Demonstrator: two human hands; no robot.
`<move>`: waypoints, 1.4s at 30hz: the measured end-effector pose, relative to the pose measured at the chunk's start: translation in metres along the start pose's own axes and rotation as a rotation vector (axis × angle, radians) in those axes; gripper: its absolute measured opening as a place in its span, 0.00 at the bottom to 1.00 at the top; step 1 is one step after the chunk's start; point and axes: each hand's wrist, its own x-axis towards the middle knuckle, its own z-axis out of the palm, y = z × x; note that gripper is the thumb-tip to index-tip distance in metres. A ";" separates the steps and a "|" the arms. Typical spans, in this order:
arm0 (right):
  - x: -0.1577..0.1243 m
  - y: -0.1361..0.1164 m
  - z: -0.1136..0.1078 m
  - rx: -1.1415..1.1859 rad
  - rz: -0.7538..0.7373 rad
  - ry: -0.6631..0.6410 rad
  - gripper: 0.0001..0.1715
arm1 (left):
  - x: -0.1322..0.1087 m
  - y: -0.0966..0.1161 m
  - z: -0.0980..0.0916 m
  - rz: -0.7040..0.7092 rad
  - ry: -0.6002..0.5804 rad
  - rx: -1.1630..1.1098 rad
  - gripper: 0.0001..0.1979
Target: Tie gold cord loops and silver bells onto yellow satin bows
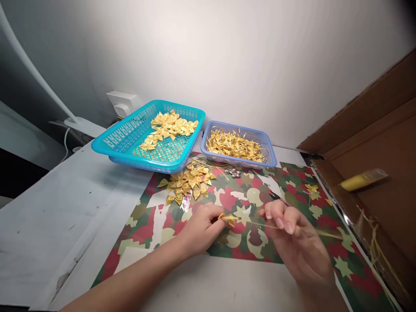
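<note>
Near the middle of the mat, my left hand (203,227) is closed, its thumb and forefinger pinching a small gold ribbon bow (229,219). A thin gold thread (260,224) stretches from the bow to my right hand (295,238). The fingers of that hand are curled together on the thread, slightly smeared by motion. Beyond them shows a dark pointed tool (276,196), partly hidden; I cannot tell if it is held or lying down. A pile of loose gold bows (188,182) lies beyond my left hand.
A turquoise basket (110,141) with gold bows stands at the back left. Beside it, a blue basket (238,162) holds bows with cords. Small silver bells (233,173) and gold cords (211,164) lie in front. A cardboard wall (373,130) with a yellow tube (362,180) bounds the right.
</note>
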 end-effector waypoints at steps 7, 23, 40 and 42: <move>-0.002 -0.014 0.004 0.105 -0.014 0.060 0.12 | 0.001 -0.005 -0.001 0.045 0.086 -0.152 0.14; 0.002 -0.031 -0.014 0.228 -0.038 0.396 0.11 | 0.000 -0.002 -0.001 0.175 -0.142 -0.073 0.13; -0.025 0.001 0.046 0.748 0.442 -0.183 0.22 | 0.008 -0.007 0.000 -0.061 0.190 -0.412 0.18; -0.027 0.010 0.051 0.782 0.519 -0.207 0.22 | 0.009 -0.006 -0.001 -0.108 0.187 -0.530 0.16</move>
